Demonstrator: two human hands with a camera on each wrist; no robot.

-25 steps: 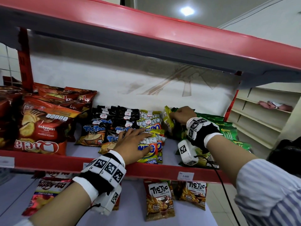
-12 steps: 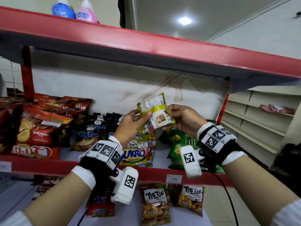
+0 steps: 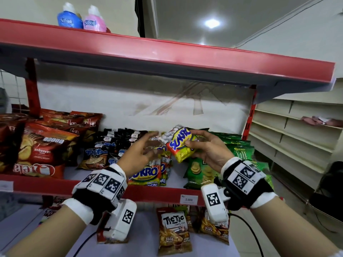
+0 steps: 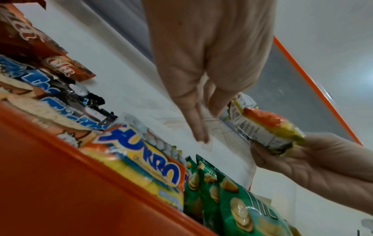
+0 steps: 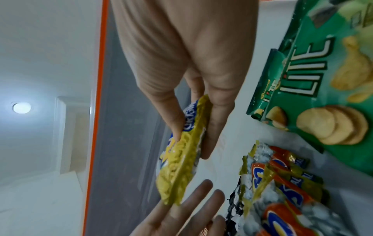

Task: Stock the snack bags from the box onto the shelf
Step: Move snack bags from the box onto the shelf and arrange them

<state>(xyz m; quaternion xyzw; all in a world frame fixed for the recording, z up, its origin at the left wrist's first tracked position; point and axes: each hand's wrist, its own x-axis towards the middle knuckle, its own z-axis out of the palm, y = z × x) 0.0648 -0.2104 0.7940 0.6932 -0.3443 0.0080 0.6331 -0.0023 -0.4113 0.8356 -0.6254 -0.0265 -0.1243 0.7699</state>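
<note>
A yellow and orange Sukro snack bag [image 3: 181,143] hangs tilted in front of the middle shelf [image 3: 148,193], its printed front towards me. My right hand [image 3: 201,146] pinches it between thumb and fingers; the right wrist view shows the bag [image 5: 181,159] edge-on in that pinch. My left hand [image 3: 141,153] hovers just left of the bag with straight fingers, blurred, holding nothing. Seen from the left wrist, the left fingers [image 4: 198,127] stay apart from the bag [image 4: 266,127]. A row of Sukro bags [image 3: 146,173] stands on the shelf below. No box is in view.
Green Lite chip bags [image 3: 202,169] stand right of the Sukro row, black and blue bags [image 3: 104,151] to the left, big red bags [image 3: 40,151] at far left. Tic Tic bags [image 3: 173,230] lie on the lower shelf. Two bottles [image 3: 81,19] stand on the top shelf.
Both hands lifted off the shelved bags and raised a Sukro bag. It has turned from back to front, and my left hand has let go.
</note>
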